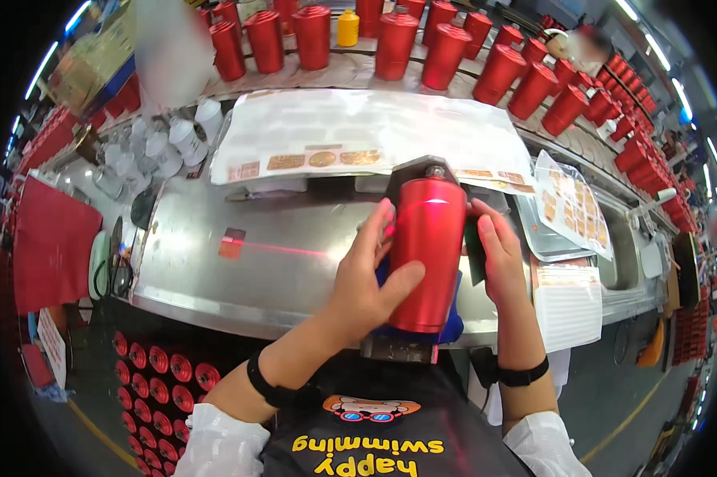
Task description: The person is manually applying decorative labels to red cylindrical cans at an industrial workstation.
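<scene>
A glossy red metal bottle [430, 254] with a short narrow neck lies tilted in a dark holder [400, 348] at the bench's near edge, its neck pointing away from me. Blue cloth [452, 322] shows under its lower right side. My left hand [372, 274] is closed on the bottle's left side, thumb across its front. At the bottle's right side, my right hand [497, 250] is bent around a thin dark green flat piece [475, 253]; its fingertips come close to the bottle's shoulder. A red laser line crosses the bottle and the bench.
White sheets with gold-brown labels [358, 131] lie behind the holder. More label sheets [573, 203] are stacked at right near a sink [625, 254]. Several red bottles [396, 44] stand on a conveyor at the back. White bottles [187, 141] cluster at left; a crate of red bottles [155, 389] sits below.
</scene>
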Available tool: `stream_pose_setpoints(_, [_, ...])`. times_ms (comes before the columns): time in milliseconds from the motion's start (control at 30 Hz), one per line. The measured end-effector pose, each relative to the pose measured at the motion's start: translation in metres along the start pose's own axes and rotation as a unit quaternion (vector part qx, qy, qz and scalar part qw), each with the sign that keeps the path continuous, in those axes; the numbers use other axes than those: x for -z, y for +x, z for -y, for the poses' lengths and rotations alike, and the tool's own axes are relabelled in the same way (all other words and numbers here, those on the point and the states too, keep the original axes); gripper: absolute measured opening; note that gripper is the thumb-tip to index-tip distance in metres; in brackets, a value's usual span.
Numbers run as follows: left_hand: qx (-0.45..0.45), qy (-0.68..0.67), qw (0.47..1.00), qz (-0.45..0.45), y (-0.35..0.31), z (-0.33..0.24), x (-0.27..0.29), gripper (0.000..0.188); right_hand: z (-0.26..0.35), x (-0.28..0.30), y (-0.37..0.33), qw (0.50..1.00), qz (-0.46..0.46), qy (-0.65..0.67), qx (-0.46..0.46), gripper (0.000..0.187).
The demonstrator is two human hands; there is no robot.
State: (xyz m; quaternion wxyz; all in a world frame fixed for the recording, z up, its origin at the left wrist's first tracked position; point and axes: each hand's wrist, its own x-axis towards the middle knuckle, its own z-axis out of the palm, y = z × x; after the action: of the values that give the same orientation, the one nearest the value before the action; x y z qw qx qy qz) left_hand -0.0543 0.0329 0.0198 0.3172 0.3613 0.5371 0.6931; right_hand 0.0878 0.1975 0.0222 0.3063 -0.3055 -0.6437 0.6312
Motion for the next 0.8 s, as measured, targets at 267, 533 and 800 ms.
stream_pose_setpoints(267, [-0.244, 0.398, 0.883, 0.046, -0.049, 0.019, 0.009, 0.09, -0.034, 0.015, 0.005, 0.959, 0.047, -0.221, 0.171, 0.037])
stream_pose_setpoints(533, [-0.467, 0.411, 0.78, -0.064, -0.052, 0.013, -0.004, 0.039, 0.004, -0.005, -0.034, 0.951, 0.015, -0.241, 0.193, 0.058])
stream_pose_setpoints(800, [-0.409, 0.32, 0.834, -0.185, -0.128, 0.039, 0.068, 0.011, 0.042, -0.073, -0.083, 0.668, 0.092, -0.535, 0.509, 0.048])
